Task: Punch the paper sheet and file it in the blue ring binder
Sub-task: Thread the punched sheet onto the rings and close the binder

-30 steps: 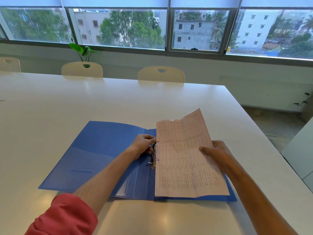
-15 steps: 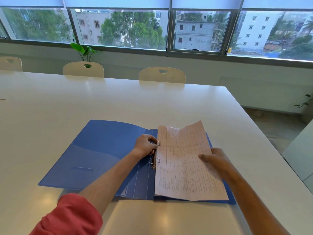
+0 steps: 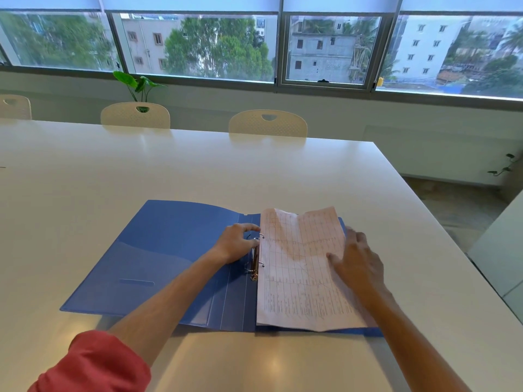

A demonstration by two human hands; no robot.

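The blue ring binder (image 3: 158, 256) lies open on the white table (image 3: 198, 171). A pale pink printed paper sheet (image 3: 294, 278) lies on its right half, its left edge at the metal rings (image 3: 256, 258). My left hand (image 3: 236, 244) has its fingers curled round the upper part of the ring mechanism. My right hand (image 3: 356, 260) lies flat on the sheet's right side with the fingers stretched out, pressing it down. The sheet's far edge is creased and slightly raised.
Three cream chairs (image 3: 267, 123) stand along the table's far side, with a green plant (image 3: 138, 84) behind one. The table's right edge runs diagonally past the binder, and a white surface (image 3: 501, 258) stands to the right of it.
The sheet, held up at an angle by my right hand, has come down flat onto the binder's right half. My right hand let go of its edge and now lies flat on it.
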